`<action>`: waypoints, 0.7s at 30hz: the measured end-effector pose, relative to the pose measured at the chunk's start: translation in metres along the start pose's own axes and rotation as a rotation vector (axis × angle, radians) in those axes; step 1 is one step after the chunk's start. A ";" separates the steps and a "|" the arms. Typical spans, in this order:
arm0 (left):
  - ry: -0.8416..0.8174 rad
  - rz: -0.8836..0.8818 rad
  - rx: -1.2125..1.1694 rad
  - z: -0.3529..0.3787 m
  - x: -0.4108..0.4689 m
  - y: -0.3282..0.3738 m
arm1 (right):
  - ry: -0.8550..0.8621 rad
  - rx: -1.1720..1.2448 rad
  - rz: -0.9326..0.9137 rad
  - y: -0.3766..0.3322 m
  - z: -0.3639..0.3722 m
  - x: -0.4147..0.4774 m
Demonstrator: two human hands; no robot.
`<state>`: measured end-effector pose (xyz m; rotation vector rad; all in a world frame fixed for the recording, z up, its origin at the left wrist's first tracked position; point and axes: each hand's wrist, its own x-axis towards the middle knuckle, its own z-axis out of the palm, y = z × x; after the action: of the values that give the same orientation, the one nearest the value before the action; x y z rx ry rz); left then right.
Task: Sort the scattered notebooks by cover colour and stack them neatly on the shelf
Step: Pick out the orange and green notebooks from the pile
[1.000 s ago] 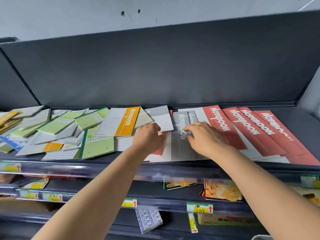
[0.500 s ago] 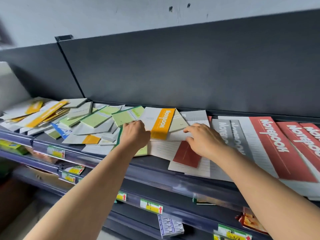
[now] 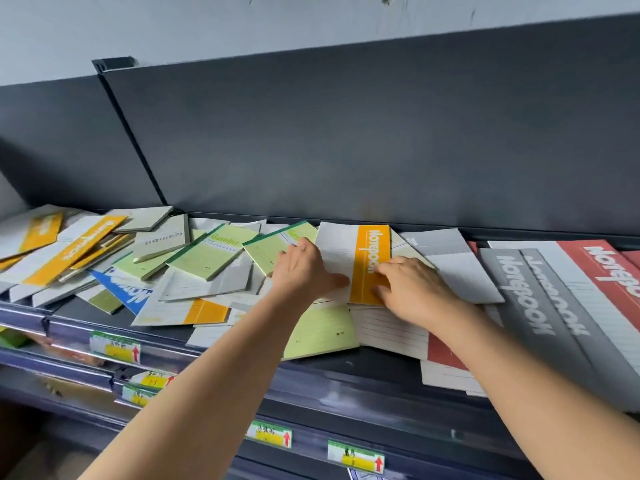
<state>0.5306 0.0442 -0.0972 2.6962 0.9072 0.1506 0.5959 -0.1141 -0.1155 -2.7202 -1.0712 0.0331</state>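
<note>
Orange-striped white notebook (image 3: 367, 265) lies flat under both hands.

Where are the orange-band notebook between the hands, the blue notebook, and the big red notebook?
orange-band notebook (image 3: 367, 252), head view, upper part of the orange band.
blue notebook (image 3: 119, 289), head view, blue cover near the white lettering.
big red notebook (image 3: 595, 271), head view, red band beside the lettering.

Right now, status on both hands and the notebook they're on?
Left hand and right hand flat on the orange notebook, one each side. Not lifted, lying on the pile. Green notebooks crowd its left, grey notebooks its right.
</note>
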 end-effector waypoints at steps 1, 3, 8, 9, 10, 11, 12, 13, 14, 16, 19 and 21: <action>0.001 -0.003 -0.045 -0.001 0.004 0.000 | 0.004 -0.003 0.013 0.000 -0.001 0.001; -0.021 0.020 -0.116 -0.003 0.014 -0.002 | -0.007 0.006 0.051 0.000 -0.004 0.003; 0.146 0.083 -0.263 -0.020 0.029 -0.005 | 0.075 0.233 0.200 -0.007 -0.009 0.005; 0.195 0.092 -0.333 -0.026 0.030 -0.008 | 0.118 0.319 0.242 -0.009 -0.010 0.008; 0.222 0.109 -0.399 -0.032 0.030 -0.010 | 0.152 0.416 0.284 -0.011 -0.010 0.011; 0.223 0.131 -0.467 -0.038 0.030 -0.012 | 0.176 0.518 0.317 -0.013 -0.011 0.014; 0.199 0.153 -0.555 -0.043 0.028 -0.014 | 0.199 0.615 0.333 -0.017 -0.012 0.018; 0.145 0.172 -0.656 -0.047 0.025 -0.016 | 0.231 0.712 0.340 -0.020 -0.013 0.020; 0.070 0.187 -0.745 -0.051 0.021 -0.018 | 0.265 0.813 0.345 -0.023 -0.013 0.023; -0.047 0.218 -0.762 -0.056 0.014 -0.021 | 0.336 0.937 0.363 -0.026 -0.012 0.026; -0.142 0.243 -0.591 -0.051 0.010 -0.031 | 0.419 0.785 0.405 -0.022 -0.015 0.023; -0.156 0.230 -0.483 -0.043 0.011 -0.038 | 0.414 0.575 0.453 -0.013 -0.017 0.017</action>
<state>0.5086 0.0902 -0.0678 2.3099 0.4419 0.1786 0.6008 -0.0966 -0.0952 -2.2376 -0.2601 -0.1252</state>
